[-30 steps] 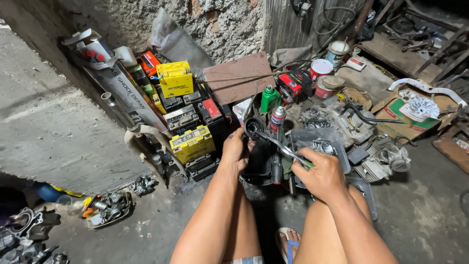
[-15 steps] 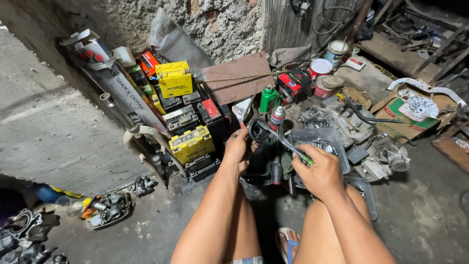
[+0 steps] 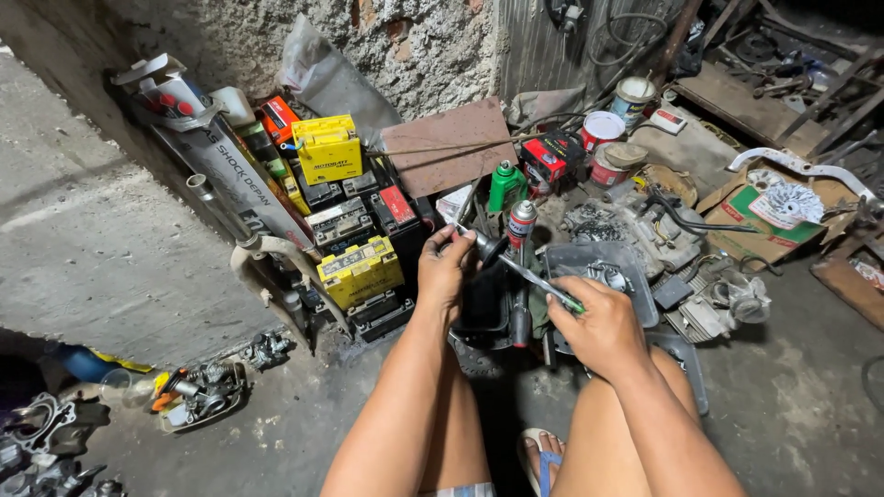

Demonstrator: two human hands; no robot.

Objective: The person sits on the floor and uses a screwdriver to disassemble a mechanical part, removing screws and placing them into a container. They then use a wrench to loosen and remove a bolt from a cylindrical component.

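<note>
My left hand (image 3: 446, 269) grips a small dark metal part (image 3: 488, 247) held up in front of my knees. In my right hand (image 3: 599, 322) is a screwdriver with a green handle (image 3: 539, 282); its shaft slants up to the left and its tip meets the part. Both hands hover above a dark engine piece (image 3: 502, 313) and a grey plastic tray (image 3: 635, 267) that holds a metal assembly. A spray can (image 3: 521, 226) and a green bottle (image 3: 505, 187) stand just behind the hands.
Yellow and black batteries (image 3: 354, 267) are stacked at the left by a rough wall. Paint tins (image 3: 603, 129), a cardboard box (image 3: 769, 216) and engine parts (image 3: 645, 225) crowd the right. Carburettor pieces (image 3: 198, 396) lie on the concrete floor at lower left. A sandalled foot (image 3: 539, 460) rests below.
The left hand has turned the small part slightly and lifted it a little; the screwdriver stays against it. The view has barely shifted.
</note>
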